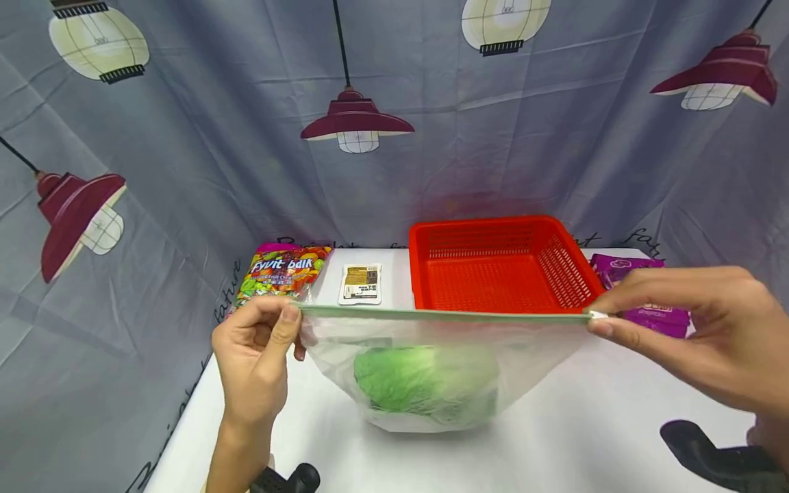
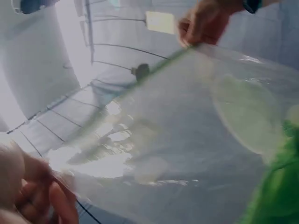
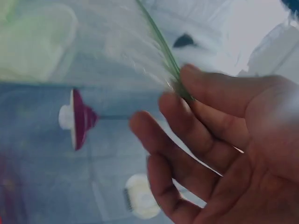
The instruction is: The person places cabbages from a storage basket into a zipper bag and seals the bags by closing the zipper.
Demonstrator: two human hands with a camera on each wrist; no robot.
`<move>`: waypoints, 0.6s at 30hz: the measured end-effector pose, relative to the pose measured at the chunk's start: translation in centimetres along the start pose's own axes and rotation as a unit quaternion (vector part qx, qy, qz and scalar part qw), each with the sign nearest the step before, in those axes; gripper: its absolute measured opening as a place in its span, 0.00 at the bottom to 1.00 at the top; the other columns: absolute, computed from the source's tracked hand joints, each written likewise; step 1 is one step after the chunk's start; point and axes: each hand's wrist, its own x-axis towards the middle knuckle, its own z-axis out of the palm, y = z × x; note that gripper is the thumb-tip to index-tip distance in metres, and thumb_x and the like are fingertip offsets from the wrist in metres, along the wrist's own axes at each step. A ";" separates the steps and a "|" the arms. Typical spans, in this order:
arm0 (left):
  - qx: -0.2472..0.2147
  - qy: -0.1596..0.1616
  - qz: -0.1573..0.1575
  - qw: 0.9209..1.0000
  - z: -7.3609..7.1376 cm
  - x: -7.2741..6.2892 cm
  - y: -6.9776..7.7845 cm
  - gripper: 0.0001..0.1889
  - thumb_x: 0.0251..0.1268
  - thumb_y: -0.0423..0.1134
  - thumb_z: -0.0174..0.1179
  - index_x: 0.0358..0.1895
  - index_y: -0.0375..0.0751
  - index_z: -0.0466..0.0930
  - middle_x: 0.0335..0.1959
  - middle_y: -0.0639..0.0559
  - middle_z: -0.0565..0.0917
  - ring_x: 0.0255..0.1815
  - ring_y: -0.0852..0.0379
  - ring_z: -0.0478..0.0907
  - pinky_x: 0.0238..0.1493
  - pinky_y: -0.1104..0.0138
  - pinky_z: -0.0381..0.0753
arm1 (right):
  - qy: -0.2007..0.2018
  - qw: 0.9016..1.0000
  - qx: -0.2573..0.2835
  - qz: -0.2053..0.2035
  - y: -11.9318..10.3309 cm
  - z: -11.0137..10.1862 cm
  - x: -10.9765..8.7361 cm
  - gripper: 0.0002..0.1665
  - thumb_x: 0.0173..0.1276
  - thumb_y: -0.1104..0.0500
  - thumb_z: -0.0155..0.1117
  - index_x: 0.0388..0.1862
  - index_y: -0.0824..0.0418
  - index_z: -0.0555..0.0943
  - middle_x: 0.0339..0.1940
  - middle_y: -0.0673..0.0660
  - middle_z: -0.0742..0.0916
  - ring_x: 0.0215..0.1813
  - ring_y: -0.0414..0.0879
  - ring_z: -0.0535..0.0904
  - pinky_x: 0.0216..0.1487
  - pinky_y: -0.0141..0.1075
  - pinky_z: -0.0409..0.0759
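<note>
A translucent zip bag (image 1: 542,342) is stretched wide by its green-edged top above the white table (image 1: 555,452). Inside it lies a leafy green vegetable (image 1: 425,376), like a lettuce or cabbage, blurred by the plastic. My left hand (image 1: 255,359) pinches the top's left corner between thumb and fingers. At the opposite corner, my right hand (image 1: 696,329) pinches the green strip by a small white slider (image 1: 598,315). The right wrist view shows the strip (image 3: 161,42) between thumb and index finger, the other fingers loosely bent. The vegetable (image 2: 280,186) appears green in the left wrist view.
Behind the bag stands a red plastic basket (image 1: 481,224). A colourful candy bag (image 1: 286,270) and a small white packet (image 1: 361,285) lie to its left. Purple packaging (image 1: 662,318) is partly hidden behind my right hand. A grey lamp-print curtain (image 1: 431,164) closes off the back.
</note>
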 end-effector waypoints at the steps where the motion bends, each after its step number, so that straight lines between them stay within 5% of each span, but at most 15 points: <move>1: 0.016 0.005 -0.028 0.999 0.0 0.4 -0.4 0.03 0.63 0.18 0.54 0.32 0.19 0.77 0.21 0.45 0.79 0.17 0.58 0.74 0.13 0.70 0.68 | -0.010 0.999 -0.022 0.029 0.4 0.0 0.5 0.21 0.42 0.74 0.79 0.36 0.58 0.88 0.29 0.51 0.87 0.30 0.38 0.79 0.34 0.23 0.76; 4: 0.090 0.014 -0.136 0.986 -0.3 1.7 -3.8 0.05 0.66 0.25 0.58 0.35 0.22 0.79 0.23 0.47 0.79 0.18 0.58 0.76 0.15 0.71 0.71 | -0.067 0.985 -0.064 0.145 3.3 1.0 2.5 0.14 0.52 0.67 0.77 0.35 0.51 0.88 0.28 0.44 0.86 0.29 0.36 0.79 0.31 0.25 0.75; 6: 0.144 0.014 -0.207 0.968 -0.5 2.4 -6.9 0.07 0.67 0.29 0.59 0.38 0.25 0.80 0.26 0.48 0.80 0.19 0.58 0.78 0.18 0.72 0.73 | -0.097 0.969 -0.048 0.222 6.6 2.1 3.1 0.06 0.60 0.61 0.74 0.37 0.54 0.88 0.29 0.45 0.87 0.30 0.39 0.81 0.32 0.26 0.77; 8: 0.186 0.006 -0.246 0.951 -0.6 3.0 -9.9 0.08 0.68 0.32 0.60 0.40 0.27 0.81 0.29 0.48 0.81 0.20 0.58 0.79 0.20 0.71 0.75 | -0.110 0.954 -0.020 0.279 9.9 3.2 3.5 0.08 0.65 0.57 0.70 0.40 0.59 0.87 0.33 0.51 0.88 0.34 0.42 0.84 0.37 0.28 0.79; 12: 0.225 0.001 -0.263 0.938 -0.4 3.8 -14.0 0.07 0.68 0.33 0.59 0.39 0.30 0.83 0.29 0.44 0.81 0.22 0.51 0.81 0.23 0.62 0.80 | -0.105 0.942 0.011 0.319 14.5 5.0 3.5 0.15 0.68 0.54 0.66 0.44 0.65 0.86 0.36 0.59 0.88 0.36 0.47 0.84 0.39 0.33 0.81; 15: 0.244 0.002 -0.257 0.935 -0.2 4.5 -16.1 0.07 0.68 0.33 0.59 0.38 0.31 0.83 0.28 0.43 0.81 0.23 0.47 0.81 0.29 0.54 0.83 | -0.102 0.937 0.017 0.333 16.3 6.1 3.5 0.16 0.69 0.53 0.65 0.44 0.65 0.86 0.36 0.60 0.88 0.37 0.49 0.84 0.36 0.36 0.81; 18: 0.274 -0.001 -0.273 0.922 -0.2 5.0 -17.6 0.08 0.68 0.34 0.59 0.37 0.31 0.84 0.27 0.46 0.81 0.23 0.50 0.82 0.33 0.53 0.83 | -0.101 0.933 0.017 0.344 17.4 7.0 3.5 0.15 0.70 0.54 0.64 0.44 0.65 0.85 0.36 0.60 0.88 0.37 0.50 0.83 0.32 0.38 0.80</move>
